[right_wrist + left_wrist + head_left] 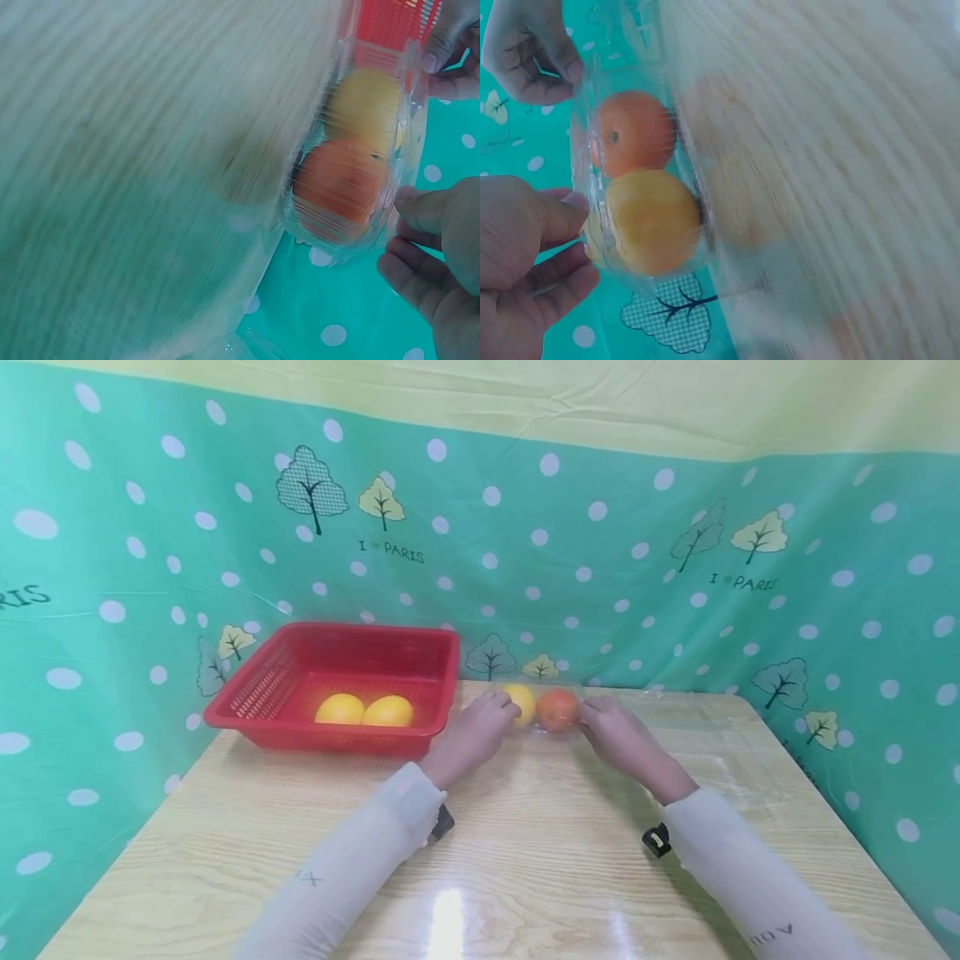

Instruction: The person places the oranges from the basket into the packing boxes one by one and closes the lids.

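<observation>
A clear plastic clamshell box (543, 727) lies at the far middle of the wooden table (525, 860). It holds a yellow fruit (522, 702) and an orange-red fruit (557, 709) side by side. My left hand (504, 712) pinches the box's left end beside the yellow fruit (652, 221). My right hand (592, 712) pinches the right end beside the orange-red fruit (341, 187). In the left wrist view the left hand's thumb and fingers (562, 217) close on the box rim. The right hand's fingers (420, 214) curl at the rim of the box (390, 135).
A red mesh basket (285, 681) stands left of the box, with two yellow-orange fruits (363, 711) inside. A teal dotted cloth (600, 552) walls the table at the back and on both sides. The near half of the table is bare wood.
</observation>
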A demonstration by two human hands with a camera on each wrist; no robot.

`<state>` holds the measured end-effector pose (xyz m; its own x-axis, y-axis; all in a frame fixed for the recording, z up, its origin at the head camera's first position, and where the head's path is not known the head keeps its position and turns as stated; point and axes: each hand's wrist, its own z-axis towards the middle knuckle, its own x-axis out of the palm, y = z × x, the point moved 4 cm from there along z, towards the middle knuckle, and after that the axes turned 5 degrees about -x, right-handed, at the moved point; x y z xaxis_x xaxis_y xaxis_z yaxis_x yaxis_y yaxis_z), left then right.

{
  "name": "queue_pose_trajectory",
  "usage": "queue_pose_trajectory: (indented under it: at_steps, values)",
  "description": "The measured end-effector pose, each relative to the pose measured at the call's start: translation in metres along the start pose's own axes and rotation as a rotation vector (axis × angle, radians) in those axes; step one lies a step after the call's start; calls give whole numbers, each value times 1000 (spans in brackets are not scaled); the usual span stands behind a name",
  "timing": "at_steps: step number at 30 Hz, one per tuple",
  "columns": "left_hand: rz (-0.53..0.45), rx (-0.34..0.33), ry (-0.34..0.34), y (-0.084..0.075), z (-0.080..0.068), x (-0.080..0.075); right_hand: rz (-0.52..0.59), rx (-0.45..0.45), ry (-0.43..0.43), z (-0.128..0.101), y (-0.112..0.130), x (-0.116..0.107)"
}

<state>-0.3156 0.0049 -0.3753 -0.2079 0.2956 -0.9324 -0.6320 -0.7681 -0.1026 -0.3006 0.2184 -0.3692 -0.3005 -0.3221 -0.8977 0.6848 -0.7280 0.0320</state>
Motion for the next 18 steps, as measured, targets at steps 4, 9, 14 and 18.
queue_pose_trajectory:
  at_steps: [4,9,14,18]
  values:
    - [6,-11,-20,2,4,2,-2,30,20,4,-6,4]
    - [18,-23,-56,7,10,6,1,48,21,11,-12,7]
    - [12,-50,-68,12,14,10,-22,57,30,17,-15,10]
    - [14,-54,-82,12,18,11,-33,90,49,20,-18,11]
